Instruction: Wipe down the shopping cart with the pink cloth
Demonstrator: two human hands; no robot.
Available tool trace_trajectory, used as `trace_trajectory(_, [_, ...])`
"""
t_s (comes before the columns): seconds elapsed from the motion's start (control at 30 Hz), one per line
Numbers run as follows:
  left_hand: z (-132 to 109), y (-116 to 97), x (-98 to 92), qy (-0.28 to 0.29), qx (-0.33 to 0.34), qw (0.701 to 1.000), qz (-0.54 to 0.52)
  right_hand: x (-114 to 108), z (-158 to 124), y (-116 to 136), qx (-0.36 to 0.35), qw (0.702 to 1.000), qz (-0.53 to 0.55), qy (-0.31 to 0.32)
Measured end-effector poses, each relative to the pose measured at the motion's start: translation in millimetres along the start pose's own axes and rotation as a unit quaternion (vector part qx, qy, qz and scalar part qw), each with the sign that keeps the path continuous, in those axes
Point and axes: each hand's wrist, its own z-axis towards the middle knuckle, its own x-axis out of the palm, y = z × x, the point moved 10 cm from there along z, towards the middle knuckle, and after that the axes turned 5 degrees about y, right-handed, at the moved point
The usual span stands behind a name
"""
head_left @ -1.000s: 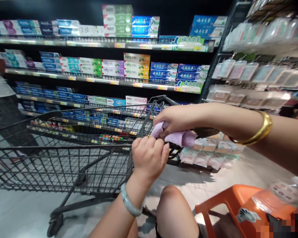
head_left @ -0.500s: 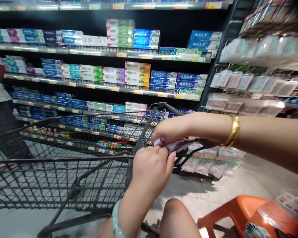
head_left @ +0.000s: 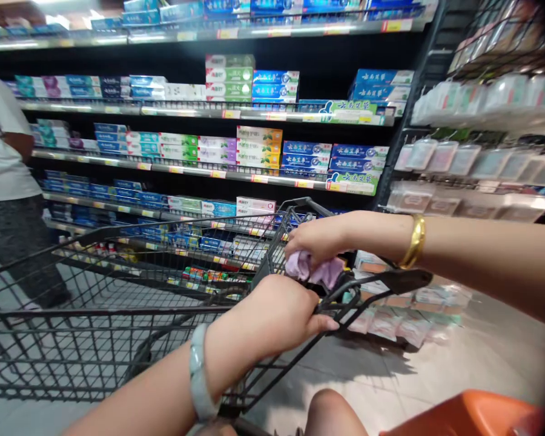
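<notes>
My right hand [head_left: 315,239], with a gold bangle on its wrist, is closed around a crumpled light purple cloth [head_left: 329,272]. The cloth lies against the handle end of a black wire shopping cart [head_left: 172,312]. Below and nearer to me, my left hand [head_left: 284,315] is wrapped over the cart's dark frame, its thumb pointing right. A pale green bangle circles the left wrist. The fingertips of my left hand are hidden behind the frame. The cart's basket stretches away to the left.
Shelves of boxed toothpaste [head_left: 258,148] stand behind the cart. Hanging packages [head_left: 463,157] fill a rack at right. A person in a white shirt [head_left: 2,139] stands at far left. An orange plastic object [head_left: 472,415] is at lower right, near my knee [head_left: 333,415].
My left hand has moved from beside the cloth to a lower grip on the cart frame. More cloth shows under my right hand. The view has tilted up slightly.
</notes>
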Motion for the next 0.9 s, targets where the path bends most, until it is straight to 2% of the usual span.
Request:
trace_trajectory(0.07, [6,0,-1.3,0.035,0.03,0.999,-0.007,-8,7,-15,0.025,0.999,-0.022,-0.037])
trace_trajectory(0.13, [14,2,2.5,0.098,0.054,0.993,-0.032,-15,9,-21,0.048,0.997,-0.036,-0.055])
trace_trajectory(0.2, [23,5,8.9,0.17,0.063,0.982,-0.052,-13,9,-16,0.05,0.999,-0.011,-0.016])
trace_trajectory(0.27, [31,8,14.7,0.23,0.07,0.969,-0.05,-5,6,-8,0.039,0.997,0.051,0.051])
trace_trajectory(0.33, [37,7,18.3,0.269,0.086,0.958,-0.039,2,7,-6,0.032,0.989,0.108,0.099])
trace_trajectory(0.37, [39,6,18.9,0.278,0.095,0.955,-0.038,2,9,-8,0.03,0.987,0.119,0.101])
trace_trajectory(0.43, [42,3,19.5,0.279,0.111,0.953,-0.049,-5,19,-21,0.041,0.995,0.078,0.052])
trace_trajectory(0.5, [43,2,20.5,0.26,0.121,0.956,-0.068,-16,26,-33,0.065,0.998,-0.003,-0.017])
trace_trajectory(0.53, [43,3,21.8,0.249,0.123,0.958,-0.075,-18,27,-35,0.077,0.996,-0.028,-0.032])
trace_trajectory(0.57, [43,5,23.3,0.237,0.122,0.96,-0.08,-16,28,-36,0.081,0.996,-0.031,-0.022])
trace_trajectory(0.7, [41,16,25.2,0.192,0.121,0.97,-0.085,4,26,-22,0.032,0.992,0.067,0.105])
trace_trajectory(0.73, [40,18,24.5,0.187,0.121,0.971,-0.088,4,28,-24,0.027,0.99,0.076,0.114])
trace_trajectory(0.8, [39,23,22.2,0.184,0.122,0.971,-0.093,-4,37,-39,0.047,0.995,0.052,0.074])
trace_trajectory(0.9, [38,27,18.1,0.192,0.126,0.969,-0.091,-22,49,-59,0.1,0.993,-0.057,-0.024])
